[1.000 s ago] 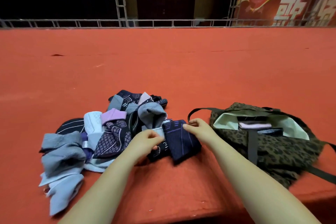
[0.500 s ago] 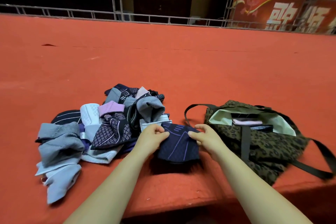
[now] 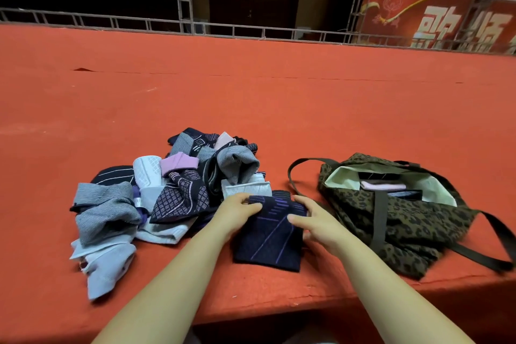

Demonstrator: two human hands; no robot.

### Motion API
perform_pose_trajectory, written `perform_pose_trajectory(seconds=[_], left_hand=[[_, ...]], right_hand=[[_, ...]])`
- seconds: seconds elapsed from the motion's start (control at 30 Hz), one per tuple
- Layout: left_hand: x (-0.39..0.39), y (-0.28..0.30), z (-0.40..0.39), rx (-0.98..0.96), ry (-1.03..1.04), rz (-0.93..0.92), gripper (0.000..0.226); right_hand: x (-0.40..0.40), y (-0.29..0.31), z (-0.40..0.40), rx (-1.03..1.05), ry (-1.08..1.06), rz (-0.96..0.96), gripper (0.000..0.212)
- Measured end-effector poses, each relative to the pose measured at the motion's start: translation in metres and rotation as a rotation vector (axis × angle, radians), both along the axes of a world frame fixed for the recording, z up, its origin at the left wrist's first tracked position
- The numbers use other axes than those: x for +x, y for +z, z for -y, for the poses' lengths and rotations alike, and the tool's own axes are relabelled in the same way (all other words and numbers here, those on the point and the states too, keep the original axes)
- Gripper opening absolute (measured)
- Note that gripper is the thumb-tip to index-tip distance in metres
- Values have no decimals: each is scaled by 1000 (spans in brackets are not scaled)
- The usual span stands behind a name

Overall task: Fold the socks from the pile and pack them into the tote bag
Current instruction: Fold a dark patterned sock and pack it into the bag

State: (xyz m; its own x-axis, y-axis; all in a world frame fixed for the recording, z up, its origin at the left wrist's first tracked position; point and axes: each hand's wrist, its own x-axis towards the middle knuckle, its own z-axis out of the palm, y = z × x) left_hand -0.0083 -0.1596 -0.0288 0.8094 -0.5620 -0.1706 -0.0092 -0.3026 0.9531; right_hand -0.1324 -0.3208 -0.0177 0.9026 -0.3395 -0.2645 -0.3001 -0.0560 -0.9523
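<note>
**Both hands on the navy sock**

Navy sock flat on the table, between pile and tote. Left hand at the sock's top-left corner, fingers curled over the edge, gripping it. Right hand at the top-right edge, fingers bent round the fabric, thumb pressed on top. Folded socks inside the open tote, right of the navy sock.

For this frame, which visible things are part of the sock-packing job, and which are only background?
Part of the job:
- navy sock, held by left hand and right hand
- sock pile
- leopard-print tote bag, open, with folded socks inside

Background:
- orange-covered table
- metal truss railing
- red banner
</note>
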Motion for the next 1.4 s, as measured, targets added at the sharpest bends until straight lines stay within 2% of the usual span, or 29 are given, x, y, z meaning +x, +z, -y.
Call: perform_pose_trajectory(seconds=[0.1,0.23,0.37,0.43,0.5,0.6,0.67,0.8,1.0,1.17,1.4], left_hand=[[-3,12,1,-32,7,71,22],[3,41,-1,-132,4,227,28],[14,65,-3,-225,-36,330,42],[16,65,-7,-134,-97,386,60],[6,55,-15,73,-164,457,75],[-18,24,-29,261,-254,521,73],[-31,5,-39,347,-319,531,63],[-45,-8,-48,467,-428,569,41],[-43,-11,-49,375,-483,606,13],[-45,-12,-51,342,-503,421,12],[-40,-21,-39,407,-324,381,19]], right_hand=[[2,-1,6,-107,-119,94,55],[6,20,18,-275,-122,206,57],[12,53,17,-377,-121,317,45],[8,62,13,-389,-93,332,40],[-4,59,7,-505,-65,249,31],[-29,37,0,-744,14,68,22],[-44,21,-6,-814,108,-24,22],[-62,-4,-11,-786,256,-80,28],[-68,-17,-5,-640,319,-57,35],[-70,-16,-2,-458,323,-61,31],[-59,-26,-2,-416,107,-41,20]])
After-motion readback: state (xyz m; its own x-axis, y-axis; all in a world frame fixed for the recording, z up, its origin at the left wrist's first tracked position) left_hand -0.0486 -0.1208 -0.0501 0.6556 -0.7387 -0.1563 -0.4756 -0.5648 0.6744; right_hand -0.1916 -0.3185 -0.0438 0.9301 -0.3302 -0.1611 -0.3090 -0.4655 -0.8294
